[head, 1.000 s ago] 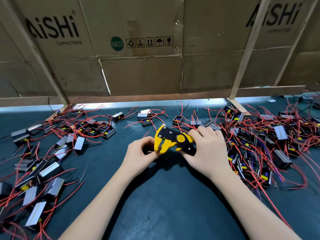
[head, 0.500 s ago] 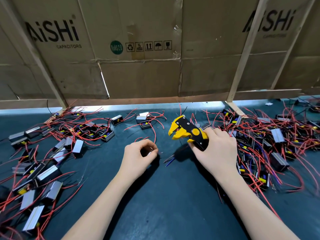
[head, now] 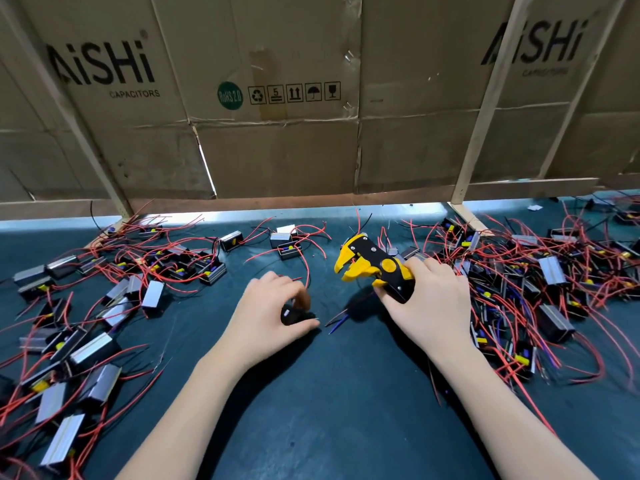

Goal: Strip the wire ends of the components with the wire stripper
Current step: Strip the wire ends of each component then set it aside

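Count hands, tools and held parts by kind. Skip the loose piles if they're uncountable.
Tool, yellow-and-black plastic wire stripper: 1
Held part, small black boxy component: 1
Bare hands, left hand and right hand: 2
Total: 4
Not counted: loose red-wired components, too many and too tangled to count.

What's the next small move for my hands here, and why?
Probably bring the wire stripper in your right hand back toward the component in your left hand and feed a wire end into its mouth. The two are apart, and the yellow mouth looks open with no wire in it.
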Demonstrator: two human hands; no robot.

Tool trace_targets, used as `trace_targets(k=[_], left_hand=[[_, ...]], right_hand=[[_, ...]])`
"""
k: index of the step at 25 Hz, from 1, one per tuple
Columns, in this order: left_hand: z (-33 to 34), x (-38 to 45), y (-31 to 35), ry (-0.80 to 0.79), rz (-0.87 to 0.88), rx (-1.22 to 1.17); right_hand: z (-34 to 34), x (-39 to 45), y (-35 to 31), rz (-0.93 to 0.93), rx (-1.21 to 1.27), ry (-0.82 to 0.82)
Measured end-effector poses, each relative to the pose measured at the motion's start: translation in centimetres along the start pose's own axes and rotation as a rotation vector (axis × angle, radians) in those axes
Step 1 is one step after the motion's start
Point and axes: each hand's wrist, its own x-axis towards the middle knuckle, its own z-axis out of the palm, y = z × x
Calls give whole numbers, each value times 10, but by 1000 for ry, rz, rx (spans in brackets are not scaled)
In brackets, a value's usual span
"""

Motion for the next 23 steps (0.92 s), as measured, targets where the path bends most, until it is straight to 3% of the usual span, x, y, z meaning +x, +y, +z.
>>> trace_targets(k=[3, 6, 11, 23], left_hand=[[2, -2, 1, -60, 49, -17], [5, -2, 7, 15, 39, -35], [5, -2, 17, 168, -179, -439], [12, 1, 8, 85, -428, -788]], right_hand=[[1, 0, 1, -8, -6, -17], [1, 1, 1, -13, -7, -27], [2, 1, 1, -9, -13, -39], [3, 0, 1, -53, -84, -13]])
